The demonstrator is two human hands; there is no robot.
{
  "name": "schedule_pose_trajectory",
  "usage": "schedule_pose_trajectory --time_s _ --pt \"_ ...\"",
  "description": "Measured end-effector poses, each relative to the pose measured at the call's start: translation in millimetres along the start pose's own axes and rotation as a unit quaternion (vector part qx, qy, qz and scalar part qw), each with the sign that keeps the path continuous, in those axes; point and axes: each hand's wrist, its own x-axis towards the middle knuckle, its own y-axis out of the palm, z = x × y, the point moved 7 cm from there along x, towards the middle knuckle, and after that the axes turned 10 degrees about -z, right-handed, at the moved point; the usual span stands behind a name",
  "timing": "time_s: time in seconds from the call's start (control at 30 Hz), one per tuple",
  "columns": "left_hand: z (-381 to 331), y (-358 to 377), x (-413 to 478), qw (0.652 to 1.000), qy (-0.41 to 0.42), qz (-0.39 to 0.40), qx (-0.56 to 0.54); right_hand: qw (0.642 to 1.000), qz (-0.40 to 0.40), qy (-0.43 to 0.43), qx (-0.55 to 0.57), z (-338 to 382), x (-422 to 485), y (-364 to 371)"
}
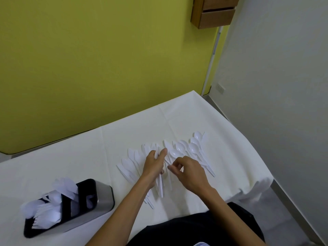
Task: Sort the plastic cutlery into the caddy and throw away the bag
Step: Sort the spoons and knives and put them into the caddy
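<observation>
White plastic cutlery (pixel 182 151) lies fanned out on the white tablecloth: knives toward the left, spoons (pixel 193 148) toward the right. My left hand (pixel 154 165) grips a bundle of several white pieces, their handles sticking out below my palm. My right hand (pixel 188 170) hovers just right of it over the pile, fingers curled, fingertips pinching at a piece. A steel caddy with a black insert (pixel 99 197) stands at the lower left, holding forks, spoons and knives in its compartments. No bag is in view.
The table (pixel 71 166) is covered in a white cloth and butts against a green wall. Its right edge drops off near a grey floor strip (pixel 291 201). A wooden box (pixel 213 13) hangs on the wall high up.
</observation>
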Motion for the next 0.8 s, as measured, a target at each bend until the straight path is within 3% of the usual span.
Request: schedule_pose_trajectory --time_s 0.07,0.13,0.2,0.33,0.53,0.8 --pt "4.1 -6.8 3.7 0.998 -0.036 -0.026 -0.050 0.999 -0.042 0.034 0.002 -15.5 4.9 -9.5" --pt "9.2 -14.1 5.9 0.993 -0.073 -0.041 -0.087 0.994 -0.062 0.060 -0.066 -32.2 8.8 -14.9" --pt "14.2 -16.6 7.0 0.988 -0.101 -0.039 -0.113 0.987 -0.039 0.062 -0.142 -44.0 11.1 -11.2" --pt "16.1 -15.7 1.0 0.970 -0.145 -0.035 -0.192 0.981 -0.006 0.049 -0.187 -44.3 16.0 -7.5" --pt "13.3 -2.9 2.1 0.977 -0.133 -0.016 -0.164 0.994 0.003 0.042 -0.100 -14.6 14.7 -11.5" --pt "-1.2 -4.0 -3.4 0.999 -0.018 0.004 -0.038 0.998 0.044 0.021 0.026 9.2 1.7 -1.2"
